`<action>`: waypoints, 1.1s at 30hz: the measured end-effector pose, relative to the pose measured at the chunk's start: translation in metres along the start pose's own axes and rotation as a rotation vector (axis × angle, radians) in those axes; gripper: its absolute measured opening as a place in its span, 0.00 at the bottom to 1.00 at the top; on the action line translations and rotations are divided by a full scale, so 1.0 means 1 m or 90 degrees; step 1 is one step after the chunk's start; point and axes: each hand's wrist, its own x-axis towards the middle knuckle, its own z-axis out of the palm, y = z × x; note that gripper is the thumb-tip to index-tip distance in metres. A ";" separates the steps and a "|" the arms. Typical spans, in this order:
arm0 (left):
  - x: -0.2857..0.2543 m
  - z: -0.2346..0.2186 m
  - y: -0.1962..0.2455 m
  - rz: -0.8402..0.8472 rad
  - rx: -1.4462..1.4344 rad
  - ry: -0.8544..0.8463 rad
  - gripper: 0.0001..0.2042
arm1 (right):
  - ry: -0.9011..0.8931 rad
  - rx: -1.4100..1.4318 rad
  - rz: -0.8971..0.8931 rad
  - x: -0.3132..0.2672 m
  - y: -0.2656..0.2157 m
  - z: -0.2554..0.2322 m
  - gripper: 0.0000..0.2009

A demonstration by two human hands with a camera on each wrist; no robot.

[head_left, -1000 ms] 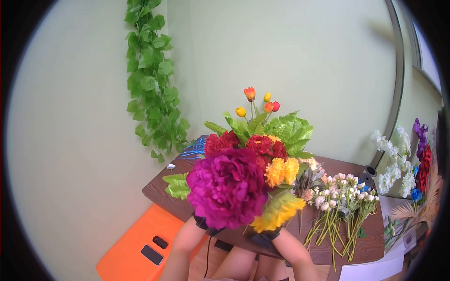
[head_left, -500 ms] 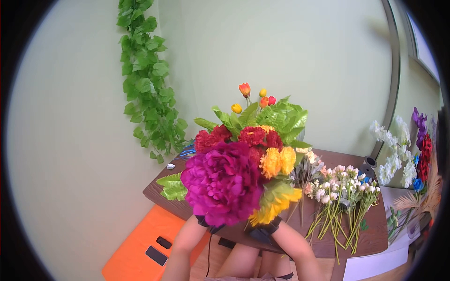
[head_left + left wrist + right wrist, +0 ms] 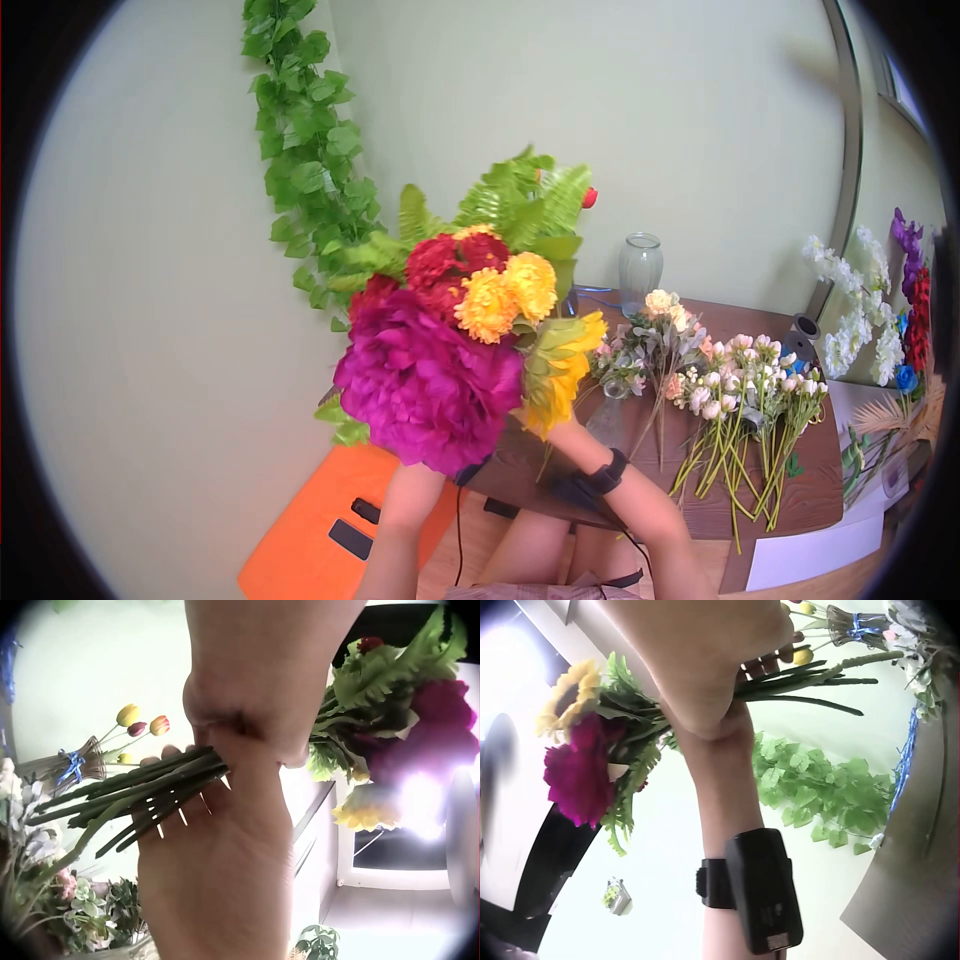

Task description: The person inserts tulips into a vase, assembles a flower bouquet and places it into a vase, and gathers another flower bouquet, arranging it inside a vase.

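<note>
A bouquet with a large purple bloom (image 3: 430,385), red and yellow flowers, a sunflower (image 3: 562,370) and green leaves fills the middle of the head view. Its cut green stems (image 3: 135,787) point left in the left wrist view. My left hand (image 3: 240,690) grips them from above in that view, fingers partly hidden. My right hand (image 3: 217,840) comes from below, its palm against the stems and its fingers behind them. In the right wrist view the right hand (image 3: 705,671) is wrapped over the stems, overlapping the left. Blooms hide the left hand in the head view.
On the brown table (image 3: 800,500) lie white-pink flowers (image 3: 735,375) with long stems, and paler sprigs. A glass vase (image 3: 640,275) stands at the back. Tulips (image 3: 129,716) stand in a blue-tied vase. An orange seat (image 3: 290,550) holds phones; leafy vines (image 3: 310,180) hang behind.
The bouquet has moved left and tilted, mostly covering the tulips in the head view. The glass vase at the back has come into sight. The right hand has moved up and left, partly showing beside the sunflower.
</note>
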 end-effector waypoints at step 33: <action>0.027 -0.009 -0.009 -0.105 -0.158 0.022 0.13 | 0.020 0.641 -0.122 0.028 -0.116 -0.066 0.15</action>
